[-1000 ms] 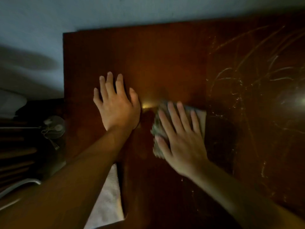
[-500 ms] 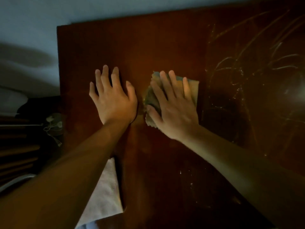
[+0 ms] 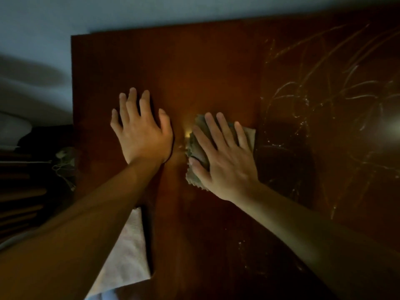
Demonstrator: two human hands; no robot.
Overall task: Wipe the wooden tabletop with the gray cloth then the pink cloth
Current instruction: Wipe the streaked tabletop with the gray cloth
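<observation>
Gray cloth (image 3: 195,148) lying mid tabletop (image 3: 216,72), right hand (image 3: 223,161) pressing it flat, fingers straight. Left hand (image 3: 140,131) bracing flat just beside, holding nothing. Pale streaks (image 3: 313,94) sitting off right, probably getting missed or smeared. Pink cloth (image 3: 129,245) half hiding under left arm, color washing out in dim light.

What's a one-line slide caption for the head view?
Right hand presses the gray cloth flat on the streaked wooden tabletop; left hand braces beside it.
</observation>
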